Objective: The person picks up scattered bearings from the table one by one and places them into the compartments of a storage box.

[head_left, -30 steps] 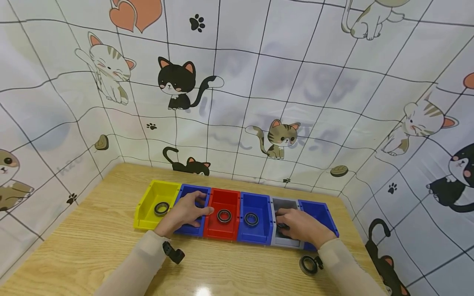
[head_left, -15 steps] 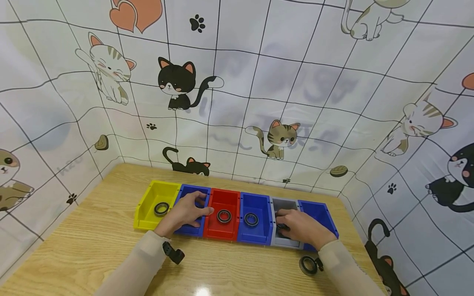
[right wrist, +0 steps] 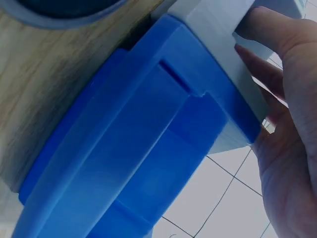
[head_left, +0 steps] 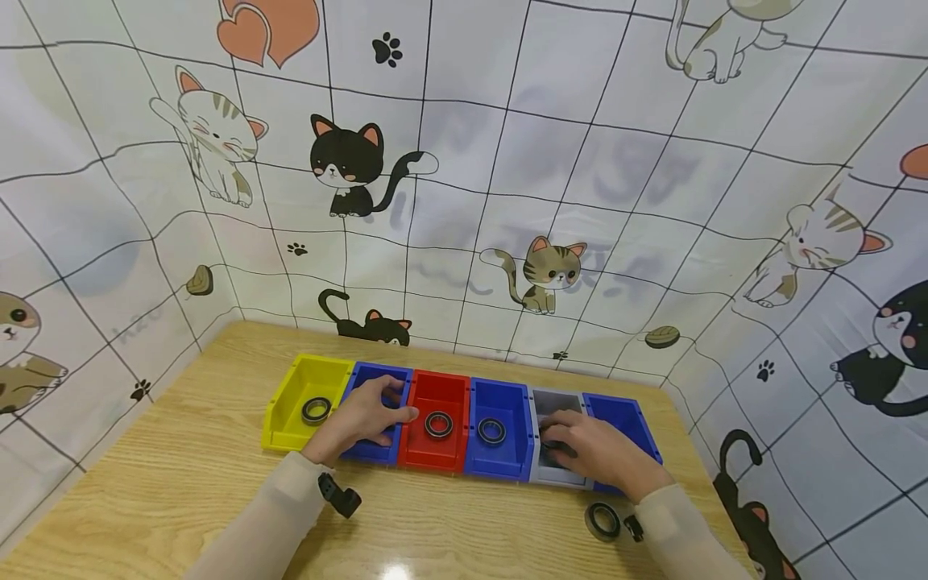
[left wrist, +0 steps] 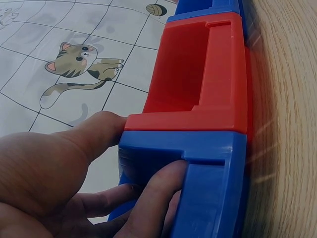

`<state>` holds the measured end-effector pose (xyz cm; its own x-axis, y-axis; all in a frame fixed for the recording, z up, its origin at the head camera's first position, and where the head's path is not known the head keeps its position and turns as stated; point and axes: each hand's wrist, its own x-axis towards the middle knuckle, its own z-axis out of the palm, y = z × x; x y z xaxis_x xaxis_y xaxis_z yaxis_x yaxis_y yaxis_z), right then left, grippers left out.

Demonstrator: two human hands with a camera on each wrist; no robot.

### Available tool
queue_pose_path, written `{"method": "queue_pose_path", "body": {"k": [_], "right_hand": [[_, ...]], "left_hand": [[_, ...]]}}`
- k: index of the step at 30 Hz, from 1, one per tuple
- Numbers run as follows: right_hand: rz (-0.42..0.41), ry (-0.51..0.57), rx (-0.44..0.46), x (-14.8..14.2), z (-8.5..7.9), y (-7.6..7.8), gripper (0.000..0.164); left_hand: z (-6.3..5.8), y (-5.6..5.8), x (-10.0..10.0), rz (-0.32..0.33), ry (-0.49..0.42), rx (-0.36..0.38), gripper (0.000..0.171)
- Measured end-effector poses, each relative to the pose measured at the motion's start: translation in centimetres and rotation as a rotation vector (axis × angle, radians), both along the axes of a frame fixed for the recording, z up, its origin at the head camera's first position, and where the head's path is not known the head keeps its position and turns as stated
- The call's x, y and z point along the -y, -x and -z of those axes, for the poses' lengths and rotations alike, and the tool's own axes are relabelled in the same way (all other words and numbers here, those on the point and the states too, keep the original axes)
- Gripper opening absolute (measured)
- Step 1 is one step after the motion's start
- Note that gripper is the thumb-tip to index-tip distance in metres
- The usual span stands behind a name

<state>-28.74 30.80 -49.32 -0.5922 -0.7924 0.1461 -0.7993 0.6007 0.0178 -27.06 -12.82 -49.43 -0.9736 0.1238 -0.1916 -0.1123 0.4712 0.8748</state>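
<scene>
My left hand (head_left: pixel 373 411) rests over the second bin (left wrist: pixel 210 198), a blue one, with its fingers dipping inside. In the left wrist view its thumb touches the edge beside the red bin (left wrist: pixel 218 74). My right hand (head_left: pixel 590 443) reaches into the grey bin (head_left: pixel 540 467), fingers bent around a dark ring bearing (head_left: pixel 557 449), mostly hidden beneath them. The right wrist view shows fingertips inside the grey bin's wall but no bearing there. Similar bearings lie in the yellow bin (head_left: pixel 279 435), the red bin and the middle blue bin (head_left: pixel 500 403).
One more bearing (head_left: pixel 602 522) lies on the wooden table (head_left: pixel 464 532) in front of the bins, near my right wrist. At the right end of the row is another blue bin (head_left: pixel 623 415). A cat-patterned curtain (head_left: pixel 464 161) stands behind the table.
My right wrist and forearm have shifted slightly right and down, uncovering more of the bearing on the table. The right fingers stay in the grey bin. My left hand has not moved.
</scene>
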Motion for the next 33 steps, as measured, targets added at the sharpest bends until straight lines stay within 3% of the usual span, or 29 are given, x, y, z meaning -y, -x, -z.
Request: {"method": "queue_pose_path", "body": {"k": [8,16,28,30,33], "right_hand": [[0.002,0.049,-0.059,-0.7,-0.3,-1.7,0.029],[-0.068,0.131,-0.158,-1.2,-0.7,-3.6,0.033],[-0.092,0.189,-0.237,-2.3,-0.7,-6.4,0.050],[-0.104,0.207,-0.246,-2.5,-0.6,-6.8,0.043],[-0.117,0.237,-0.245,-3.0,-0.3,-7.5,0.020]], "left_hand": [[0.1,0.1,-0.1,0.001,0.003,-0.001,0.072],[0.2,0.0,0.0,0.001,-0.003,0.002,0.073],[0.0,0.0,0.0,0.001,0.012,0.001,0.073],[0.0,-0.1,0.0,0.000,0.011,0.000,0.073],[0.0,-0.1,0.0,0.003,0.009,-0.002,0.073]]}}
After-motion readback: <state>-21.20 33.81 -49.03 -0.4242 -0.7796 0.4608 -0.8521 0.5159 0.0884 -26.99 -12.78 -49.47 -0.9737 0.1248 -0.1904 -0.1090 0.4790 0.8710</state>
